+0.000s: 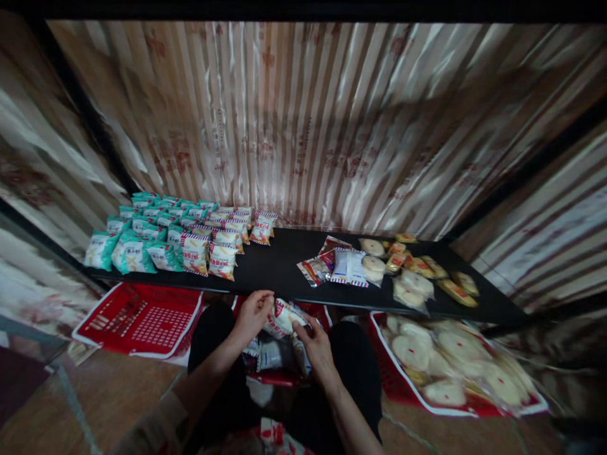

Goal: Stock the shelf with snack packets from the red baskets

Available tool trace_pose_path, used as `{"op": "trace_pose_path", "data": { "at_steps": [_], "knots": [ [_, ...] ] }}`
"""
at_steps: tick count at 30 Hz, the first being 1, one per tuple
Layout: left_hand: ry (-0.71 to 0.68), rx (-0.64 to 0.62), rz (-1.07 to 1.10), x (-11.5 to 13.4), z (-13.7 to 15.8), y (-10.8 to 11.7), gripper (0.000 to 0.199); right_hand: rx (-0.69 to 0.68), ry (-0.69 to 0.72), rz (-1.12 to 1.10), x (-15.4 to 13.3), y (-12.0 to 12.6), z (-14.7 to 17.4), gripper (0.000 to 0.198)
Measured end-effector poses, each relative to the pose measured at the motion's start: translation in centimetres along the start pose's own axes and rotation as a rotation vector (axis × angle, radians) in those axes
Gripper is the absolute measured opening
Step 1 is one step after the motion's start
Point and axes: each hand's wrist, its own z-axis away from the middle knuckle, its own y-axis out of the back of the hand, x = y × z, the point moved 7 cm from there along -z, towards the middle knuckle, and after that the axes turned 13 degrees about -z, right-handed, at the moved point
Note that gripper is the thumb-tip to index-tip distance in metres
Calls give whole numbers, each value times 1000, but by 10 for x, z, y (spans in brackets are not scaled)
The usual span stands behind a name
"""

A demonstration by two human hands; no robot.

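Between my knees, just in front of the shelf edge, a white, orange and red snack bag [283, 318] is held in both hands. My left hand [253, 315] pinches its left end. My right hand [313, 341] has its thumb and fingers closed on the right side. Below it, more snack bags [275, 354] lie in a red basket [272, 379], partly covered by my hands. On the shelf ahead stand rows of similar white and orange bags [222, 259], next to rows of teal and white bags [133, 249].
The black shelf [270, 265] also carries a lone upside-down-looking bag [348, 266], flat packets [315, 268], round pale packs [412, 291] and yellow packs [427, 266]. A red basket [142, 319] stands low left; another basket [386, 373] with round pale packs is at right.
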Motion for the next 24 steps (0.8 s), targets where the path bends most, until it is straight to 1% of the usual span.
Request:
{"op": "trace_pose_path", "data": {
  "at_steps": [2, 3, 6, 8, 11, 13, 15, 16, 18, 20, 22, 24],
  "knots": [
    [-52, 108, 3, 3, 1, 8, 30, 84, -51, -102, -4, 7, 0, 51],
    [-54, 156, -3, 2, 2, 11, 28, 112, -84, -166, -5, 10, 0, 52],
    [8, 241, -24, -12, 7, 16, 25, 164, -148, -337, -8, 11, 3, 50],
    [57, 254, -24, -24, 12, 12, 24, 205, -161, -377, -10, 13, 5, 47],
    [123, 184, 9, -39, 16, 0, 33, 253, -181, -395, -9, 15, 6, 41],
    [146, 143, 35, -45, 18, -6, 43, 223, -197, -375, -8, 14, 5, 37],
    [131, 107, 30, -46, 17, -7, 50, 167, -197, -317, -7, 12, 1, 35],
    [122, 63, 23, -47, 16, -9, 50, 139, -196, -284, -6, 11, 0, 35],
    [121, -70, 18, -50, 15, -16, 46, 88, -185, -240, -6, 8, -4, 37],
    [160, -198, 39, -57, 17, -25, 44, 41, -173, -218, -6, 4, -8, 39],
    [203, -257, 71, -63, 19, -32, 47, -2, -164, -190, -6, 0, -12, 39],
    [233, -293, 109, -67, 20, -40, 45, -27, -150, -149, -7, -4, -14, 39]
  ]
}}
